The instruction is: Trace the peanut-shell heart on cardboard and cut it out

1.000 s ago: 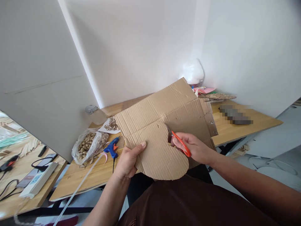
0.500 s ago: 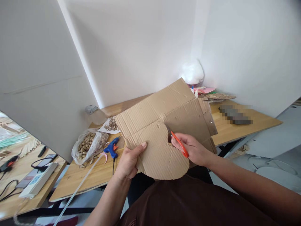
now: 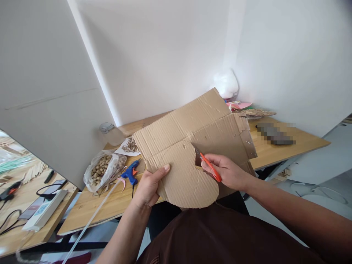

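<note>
A large sheet of corrugated cardboard (image 3: 178, 123) is held tilted in front of my body, above the table's near edge. My left hand (image 3: 151, 183) grips its lower left edge, thumb on top and the other fingers mostly hidden underneath. In my right hand (image 3: 225, 171) is a pair of scissors with orange handles (image 3: 211, 168). Their blades sit in a cut slit near the middle of the sheet. Left and below the slit, a rounded cardboard lobe (image 3: 189, 183) has a curved cut edge. A faint drawn curve runs on toward the upper left.
Left on the wooden table (image 3: 90, 216) lie a blue glue gun (image 3: 130, 173), a plastic bag of brown nut-like pieces (image 3: 102, 169) and a clear jar (image 3: 111, 134). A power strip (image 3: 45, 211) rests on the side table. Pink items (image 3: 240, 106) are at the back right.
The cardboard has shifted slightly up and left in my hands. The scissors' blades have moved a little along the slit, and the handles look slightly closer together.
</note>
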Demonstrator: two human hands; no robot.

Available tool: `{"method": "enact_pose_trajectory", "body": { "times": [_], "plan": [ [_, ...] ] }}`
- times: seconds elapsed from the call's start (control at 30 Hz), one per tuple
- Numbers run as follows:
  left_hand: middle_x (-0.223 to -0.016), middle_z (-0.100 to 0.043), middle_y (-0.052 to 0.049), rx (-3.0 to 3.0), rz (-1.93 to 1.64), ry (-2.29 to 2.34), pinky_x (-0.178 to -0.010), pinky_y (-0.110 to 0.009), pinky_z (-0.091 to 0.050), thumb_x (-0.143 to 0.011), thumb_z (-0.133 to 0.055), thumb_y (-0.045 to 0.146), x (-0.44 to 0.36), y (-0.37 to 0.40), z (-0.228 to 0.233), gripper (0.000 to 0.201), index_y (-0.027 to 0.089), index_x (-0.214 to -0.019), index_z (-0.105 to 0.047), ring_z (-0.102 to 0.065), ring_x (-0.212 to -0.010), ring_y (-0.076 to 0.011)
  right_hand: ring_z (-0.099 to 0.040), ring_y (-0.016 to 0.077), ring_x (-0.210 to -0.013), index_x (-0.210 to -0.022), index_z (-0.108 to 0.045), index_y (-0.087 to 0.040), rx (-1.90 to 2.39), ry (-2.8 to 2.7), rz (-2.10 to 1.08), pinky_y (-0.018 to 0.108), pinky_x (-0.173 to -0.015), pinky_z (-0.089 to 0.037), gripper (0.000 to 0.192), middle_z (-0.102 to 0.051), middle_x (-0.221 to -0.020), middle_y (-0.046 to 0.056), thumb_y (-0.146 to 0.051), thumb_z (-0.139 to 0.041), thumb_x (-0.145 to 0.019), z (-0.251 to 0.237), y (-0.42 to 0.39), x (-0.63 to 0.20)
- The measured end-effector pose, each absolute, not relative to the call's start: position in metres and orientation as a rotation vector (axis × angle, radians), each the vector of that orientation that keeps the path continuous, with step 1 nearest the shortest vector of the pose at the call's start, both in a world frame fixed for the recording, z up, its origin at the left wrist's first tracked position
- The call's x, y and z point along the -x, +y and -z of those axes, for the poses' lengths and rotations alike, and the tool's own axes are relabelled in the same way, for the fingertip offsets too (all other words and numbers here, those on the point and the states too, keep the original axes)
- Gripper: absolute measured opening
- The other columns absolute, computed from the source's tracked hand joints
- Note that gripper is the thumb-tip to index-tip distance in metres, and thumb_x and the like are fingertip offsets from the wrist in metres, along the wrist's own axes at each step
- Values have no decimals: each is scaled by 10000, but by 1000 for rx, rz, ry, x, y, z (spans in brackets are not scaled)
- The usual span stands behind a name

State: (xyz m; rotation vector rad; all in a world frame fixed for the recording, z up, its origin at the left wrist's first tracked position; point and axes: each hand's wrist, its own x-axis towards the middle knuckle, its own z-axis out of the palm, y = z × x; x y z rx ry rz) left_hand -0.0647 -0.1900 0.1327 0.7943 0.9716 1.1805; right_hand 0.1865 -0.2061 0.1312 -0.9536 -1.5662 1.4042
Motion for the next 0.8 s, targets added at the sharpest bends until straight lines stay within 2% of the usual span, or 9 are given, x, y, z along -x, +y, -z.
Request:
{"method": "enact_pose_trajectory", "body": {
  "times": [0.23, 0.37, 0.53, 0.67, 0.8],
  "plan": [
    [-1065, -766, -114, -833, -1140, 948, -759, -307, -602, -641, -878, 241, 71, -188, -131, 430, 148, -1039, -745, -735, -857, -239, -395, 95, -562, -860, -540, -172, 1034, -1701, -1546, 280, -581, -300, 403, -516, -654, -20, -570, -535, -926, -160, -201, -199],
    [-1014, -774, -104, -847, -1124, 952, -736, -298, -601, -632, -883, 235, 72, -187, -134, 408, 148, -1009, -753, -732, -821, -227, -420, 101, -572, -844, -562, -171, 1036, -1745, -1550, 282, -598, -318, 342, -515, -634, -25, -503, -565, -925, -169, -197, -202],
    [-951, -777, -108, -854, -1110, 983, -706, -302, -603, -615, -893, 249, 72, -187, -138, 393, 126, -965, -762, -724, -765, -222, -362, 92, -572, -837, -578, -172, 1020, -1826, -1517, 268, -571, -287, 244, -512, -652, -31, -393, -566, -940, -172, -195, -207],
    [-929, -779, -99, -854, -1093, 985, -693, -299, -603, -622, -889, 246, 72, -187, -139, 362, 128, -942, -767, -720, -748, -216, -338, 92, -569, -841, -558, -180, 1046, -1856, -1515, 266, -554, -269, 245, -501, -661, -36, -380, -507, -973, -175, -196, -208],
    [-919, -780, -94, -857, -1086, 977, -674, -286, -597, -628, -886, 248, 72, -187, -138, 333, 138, -921, -772, -720, -738, -210, -331, 100, -595, -736, -480, -189, 1097, -1881, -1458, 277, -575, -280, 295, -476, -655, -36, -367, -506, -970, -175, -198, -205]
  ]
}}
